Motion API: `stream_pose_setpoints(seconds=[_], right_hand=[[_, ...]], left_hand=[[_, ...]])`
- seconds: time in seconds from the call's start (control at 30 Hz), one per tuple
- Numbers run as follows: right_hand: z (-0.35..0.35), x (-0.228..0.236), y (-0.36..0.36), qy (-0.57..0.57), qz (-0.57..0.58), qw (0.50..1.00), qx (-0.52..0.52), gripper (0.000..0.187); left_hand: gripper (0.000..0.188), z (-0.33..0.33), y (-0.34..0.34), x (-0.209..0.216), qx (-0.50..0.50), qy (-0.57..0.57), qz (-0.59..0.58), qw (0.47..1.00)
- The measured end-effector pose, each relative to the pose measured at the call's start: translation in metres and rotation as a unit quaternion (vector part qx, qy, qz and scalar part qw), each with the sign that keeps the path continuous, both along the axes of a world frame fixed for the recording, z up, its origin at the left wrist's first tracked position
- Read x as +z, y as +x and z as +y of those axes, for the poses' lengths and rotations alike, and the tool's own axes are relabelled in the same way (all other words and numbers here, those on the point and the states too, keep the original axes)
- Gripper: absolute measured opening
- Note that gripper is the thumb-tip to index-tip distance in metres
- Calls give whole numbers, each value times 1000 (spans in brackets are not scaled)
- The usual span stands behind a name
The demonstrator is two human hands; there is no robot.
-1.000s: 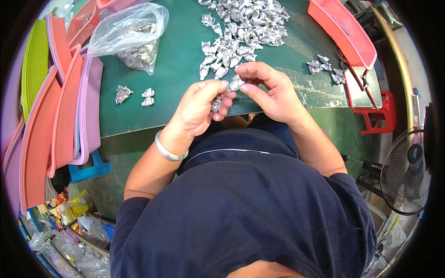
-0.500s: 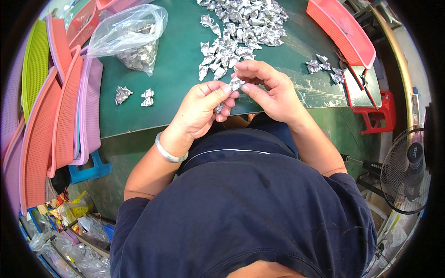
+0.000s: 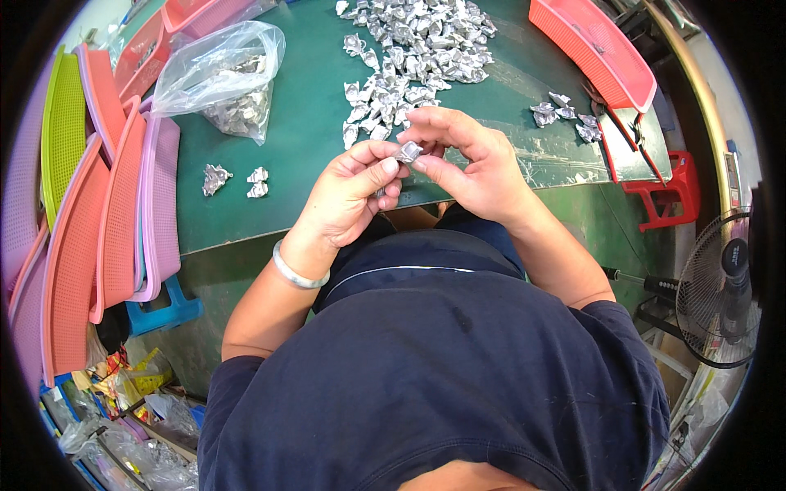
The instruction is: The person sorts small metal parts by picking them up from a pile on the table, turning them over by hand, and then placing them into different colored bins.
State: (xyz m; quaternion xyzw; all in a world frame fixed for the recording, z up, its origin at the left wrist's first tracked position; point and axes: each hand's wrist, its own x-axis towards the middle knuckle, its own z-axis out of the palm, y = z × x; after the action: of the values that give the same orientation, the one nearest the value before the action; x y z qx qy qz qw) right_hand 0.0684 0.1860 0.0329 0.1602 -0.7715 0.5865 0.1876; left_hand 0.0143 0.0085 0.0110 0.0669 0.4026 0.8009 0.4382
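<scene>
So the small silvery metal piece (image 3: 408, 153) is up between both hands, right over the near edge of the green counter (image 3: 315, 82). Left hand (image 3: 344, 192) has it pinched with thumb and fingers, plus a second silvery bit (image 3: 379, 192) tucked lower in the curled fingers, mostly hidden. Right hand (image 3: 479, 168) is half curled at about 3 o'clock of the piece, thumb tip right up against it; can't tell if it's really gripping.

Going round from the piece: big loose pile (image 3: 430, 45) of similar parts at 12, pink basket (image 3: 598, 61) at 2, small cluster (image 3: 563, 113) between 2 and 3, clear plastic bag (image 3: 239, 106) with more parts near 10, and a lone part (image 3: 216, 179) around 9.
</scene>
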Motion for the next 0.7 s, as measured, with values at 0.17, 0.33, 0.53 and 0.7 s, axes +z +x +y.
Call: stream_pose_setpoints(seconds=[0.17, 0.33, 0.53, 0.7], right_hand=[[3, 2, 0, 28, 9, 1000, 2, 39], [12, -6, -9, 49, -44, 997, -48, 28], [11, -15, -38, 250, 48, 959, -129, 19], [0, -14, -56, 337, 86, 928, -135, 15]], left_hand=[[12, 0, -1, -2, 40, 23, -14, 999], [16, -8, -9, -2, 73, 74, -67, 992], [16, -10, -10, -1, 60, 74, -89, 992], [14, -12, -11, -7, 30, 52, -34, 998]])
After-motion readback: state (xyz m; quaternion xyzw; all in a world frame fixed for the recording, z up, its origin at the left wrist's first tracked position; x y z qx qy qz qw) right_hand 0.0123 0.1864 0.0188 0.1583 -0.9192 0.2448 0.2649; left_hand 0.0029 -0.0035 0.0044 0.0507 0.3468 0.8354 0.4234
